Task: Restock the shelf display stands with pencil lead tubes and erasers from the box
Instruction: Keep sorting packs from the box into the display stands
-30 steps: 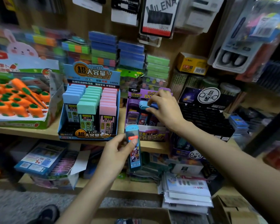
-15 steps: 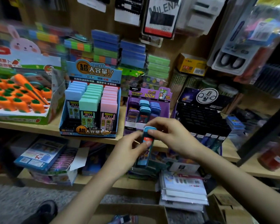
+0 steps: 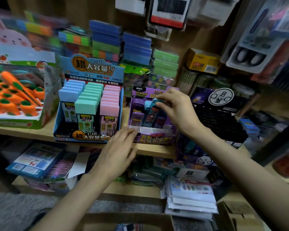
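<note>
- My right hand [image 3: 178,112] pinches a teal pencil lead tube [image 3: 151,112] by its cap, tilted over the purple display stand [image 3: 157,139], middle row.
- My left hand [image 3: 118,147], fingers straight, touches that stand's front-left corner.
- Blue display stand [image 3: 90,70] sits just left.

Wooden shelves [image 3: 15,132] line a brown wall [image 3: 65,10] (dim light) above grey floor [image 3: 15,209].

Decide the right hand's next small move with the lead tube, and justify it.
Probably lower the teal-capped plastic lead tube into the middle row of the purple cardboard display stand. The right hand pinches its cap, tilted above that row, while the left hand touches the stand's front.
</note>
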{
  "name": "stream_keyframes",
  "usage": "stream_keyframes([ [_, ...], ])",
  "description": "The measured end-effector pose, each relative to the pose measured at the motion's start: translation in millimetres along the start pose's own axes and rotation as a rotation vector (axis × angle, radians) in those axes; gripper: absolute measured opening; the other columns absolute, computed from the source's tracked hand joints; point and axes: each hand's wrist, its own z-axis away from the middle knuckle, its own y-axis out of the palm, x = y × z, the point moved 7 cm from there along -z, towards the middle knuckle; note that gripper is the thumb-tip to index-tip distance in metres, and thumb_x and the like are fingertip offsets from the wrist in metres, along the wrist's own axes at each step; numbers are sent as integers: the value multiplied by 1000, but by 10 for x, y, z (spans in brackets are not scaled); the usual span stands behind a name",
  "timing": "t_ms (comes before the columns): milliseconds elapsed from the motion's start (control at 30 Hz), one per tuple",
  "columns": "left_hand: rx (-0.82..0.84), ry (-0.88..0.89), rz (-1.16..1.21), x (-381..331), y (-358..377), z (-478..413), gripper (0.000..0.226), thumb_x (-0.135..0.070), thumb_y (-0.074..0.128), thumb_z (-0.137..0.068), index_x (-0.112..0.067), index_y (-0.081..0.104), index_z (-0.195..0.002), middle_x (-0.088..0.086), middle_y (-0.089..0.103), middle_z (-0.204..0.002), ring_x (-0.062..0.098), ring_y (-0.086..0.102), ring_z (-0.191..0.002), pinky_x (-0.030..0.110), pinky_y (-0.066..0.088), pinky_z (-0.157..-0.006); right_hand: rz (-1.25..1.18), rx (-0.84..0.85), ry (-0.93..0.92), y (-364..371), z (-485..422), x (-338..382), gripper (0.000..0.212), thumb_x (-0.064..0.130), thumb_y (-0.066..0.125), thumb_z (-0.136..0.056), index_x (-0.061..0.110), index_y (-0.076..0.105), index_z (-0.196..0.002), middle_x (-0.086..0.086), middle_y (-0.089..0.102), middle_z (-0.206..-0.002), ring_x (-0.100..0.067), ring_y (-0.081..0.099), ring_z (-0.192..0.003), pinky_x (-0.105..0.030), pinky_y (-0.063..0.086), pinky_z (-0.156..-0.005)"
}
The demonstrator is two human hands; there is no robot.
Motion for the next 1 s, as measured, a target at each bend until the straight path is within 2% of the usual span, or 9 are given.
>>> stream_keyframes([
  [133,12,12,11,9,25,17,52,-23,54,-93,-11,38,-141,3,39,-144,16,26,-139,28,21,-113,99,51,-27,199,34,-16,23,16,66,-86,4,68,-105,-13,58,-97,-29,54,-95,-38,42,-82],
  [300,-13,33,47,-50,-119,111,44,-22,54,-92,-13,47,-134,3,29,-150,18,26,-139,35,25,-114,303,63,-15,265,43,-33,34,34,65,-84,8,58,-103,-11,56,-101,-31,47,-100,-37,34,-81],
  [400,-2,12,156,-88,-259,244,35,-25,52,-93,-20,51,-128,-8,42,-135,8,40,-126,29,37,-104,311,60,12,155,97,8,38,38,65,-84,8,57,-106,-11,54,-106,-30,44,-104,-36,33,-83],
  [500,221,-20,253,-106,-200,461,24,-32,49,-94,-28,55,-117,-18,53,-110,2,53,-102,25,47,-84,246,127,-32,68,319,133,35,36,61,-88,8,57,-108,-10,54,-104,-28,45,-102,-35,36,-83],
  [600,481,-49,135,-33,42,784,23,-35,49,-95,-26,56,-114,-12,59,-108,6,56,-99,30,48,-85,59,278,-46,103,719,276,29,37,56,-91,10,59,-101,-3,61,-94,-25,57,-92,-39,45,-77],
  [700,643,-145,108,148,406,1194,25,-34,52,-94,-20,58,-114,-4,63,-109,9,59,-97,31,49,-85,0,509,-36,411,1263,307,25,38,55,-92,15,61,-98,-3,65,-96,-22,60,-91,-38,49,-76],
  [833,703,-318,142,490,1058,1813,27,-25,55,-93,-6,58,-112,10,61,-115,19,58,-104,28,44,-83,-53,770,81,1091,2129,141,24,34,54,-94,14,63,-101,-7,68,-100,-22,62,-93,-35,48,-77],
  [933,742,-485,187,737,1610,2359,33,-19,57,-91,0,53,-118,19,53,-122,28,53,-111,29,40,-89,-72,876,214,1618,2791,-80,22,30,54,-94,11,63,-102,-11,66,-104,-25,59,-99,-30,41,-79],
  [1000,758,-568,221,842,1950,2674,35,-12,58,-90,2,51,-122,22,50,-125,29,50,-116,27,37,-91,-96,928,319,1931,3204,-233,21,27,53,-94,12,63,-105,-11,65,-110,-26,58,-104,-30,41,-82],
])
